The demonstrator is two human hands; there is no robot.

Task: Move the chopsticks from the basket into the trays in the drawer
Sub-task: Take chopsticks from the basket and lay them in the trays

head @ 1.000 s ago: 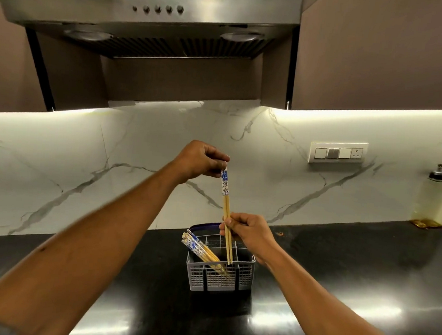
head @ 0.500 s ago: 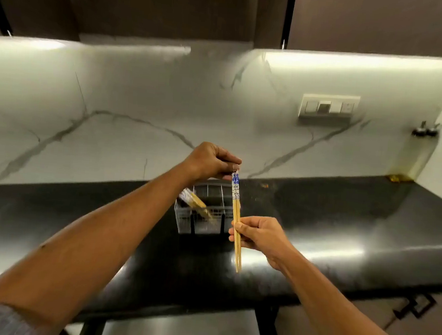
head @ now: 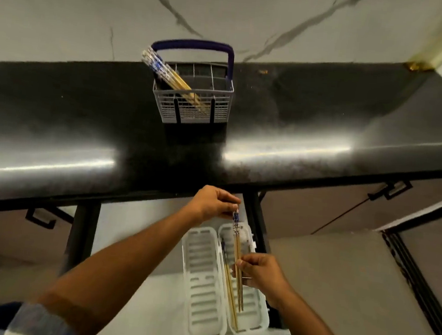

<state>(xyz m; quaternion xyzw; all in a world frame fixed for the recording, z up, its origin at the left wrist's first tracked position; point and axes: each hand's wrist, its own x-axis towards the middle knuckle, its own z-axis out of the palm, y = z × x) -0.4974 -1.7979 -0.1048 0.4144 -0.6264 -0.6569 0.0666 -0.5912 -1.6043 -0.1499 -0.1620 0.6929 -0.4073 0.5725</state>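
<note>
So your left hand is pinching the blue-patterned top end of a pair of wooden chopsticks, fingers curled round it, and your right hand grips the same pair lower down on the plain wood. You're holding that pair lengthwise just over the right-hand white slotted plastic tray, in the open drawer under the front edge of the glossy black tabletop. I can't tell if the tips are touching the tray floor. One more wooden chopstick already lies in that right tray, beside the pair you hold. The left-hand white slotted tray sits touching it, side by side.

Up on the tabletop, near the back edge by the marble wall, stands the grey plastic cutlery basket with a dark blue handle. A bundle of blue-topped wooden chopsticks leans in its left compartment, tops tilted toward the left.
</note>
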